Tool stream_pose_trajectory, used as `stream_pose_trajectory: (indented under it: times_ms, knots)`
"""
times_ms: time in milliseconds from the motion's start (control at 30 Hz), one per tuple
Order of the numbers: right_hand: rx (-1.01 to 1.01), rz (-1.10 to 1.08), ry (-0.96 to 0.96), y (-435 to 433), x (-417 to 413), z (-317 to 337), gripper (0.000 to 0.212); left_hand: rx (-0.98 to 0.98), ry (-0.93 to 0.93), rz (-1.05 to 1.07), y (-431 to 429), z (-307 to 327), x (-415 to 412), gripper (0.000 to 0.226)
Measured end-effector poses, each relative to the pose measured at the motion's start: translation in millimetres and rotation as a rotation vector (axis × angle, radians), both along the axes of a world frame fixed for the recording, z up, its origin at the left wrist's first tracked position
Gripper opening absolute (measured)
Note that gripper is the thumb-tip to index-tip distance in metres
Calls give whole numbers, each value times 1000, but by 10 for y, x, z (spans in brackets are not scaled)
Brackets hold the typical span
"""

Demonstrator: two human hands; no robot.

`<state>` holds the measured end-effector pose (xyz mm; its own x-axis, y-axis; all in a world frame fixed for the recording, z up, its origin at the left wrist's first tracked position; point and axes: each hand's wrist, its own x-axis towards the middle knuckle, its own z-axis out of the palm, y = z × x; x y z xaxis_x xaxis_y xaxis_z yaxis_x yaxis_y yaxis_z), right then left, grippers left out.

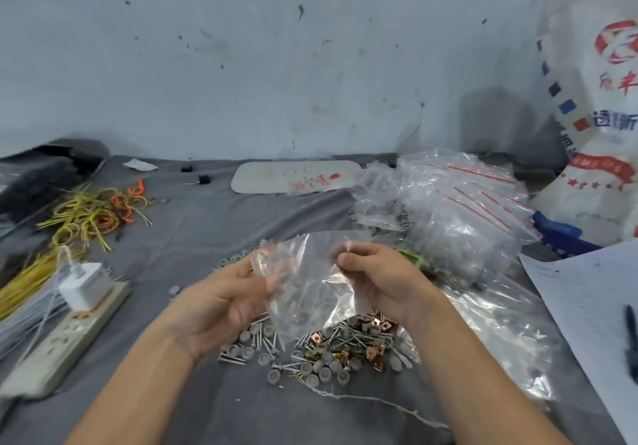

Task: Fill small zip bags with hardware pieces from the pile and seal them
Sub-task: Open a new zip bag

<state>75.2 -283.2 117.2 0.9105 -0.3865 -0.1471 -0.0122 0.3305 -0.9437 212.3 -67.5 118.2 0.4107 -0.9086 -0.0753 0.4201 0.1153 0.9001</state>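
Both my hands hold one small clear zip bag (303, 286) above the grey cloth. My left hand (228, 299) pinches its upper left edge, and my right hand (373, 275) pinches the upper right edge at the mouth. A few grey pieces show through the plastic low in the bag. Under it lies the pile of hardware (331, 348): screws, grey round caps and copper-coloured clips. Whether the bag's mouth is sealed cannot be told.
A heap of clear zip bags with red strips (455, 203) sits at the back right. Beyond it stands a big printed sack (600, 116). A power strip with a charger (72, 320) and yellow and orange ties (89, 213) lie left. Paper and a pen (631, 337) lie right.
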Motion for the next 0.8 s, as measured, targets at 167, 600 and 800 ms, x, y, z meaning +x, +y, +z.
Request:
stream_pose_trajectory:
  times_ms: [167,600,800]
  knots:
    - [-33,-103,30,-42,149,-89,26,243,-392,151,175,-34,254,46]
    - [-952,-384,83,548,211,-139,5,418,-435,559,-36,-163,149,9]
    - [-689,-78,27,965,217,-220,19,387,-494,554,-91,-92,-51,22]
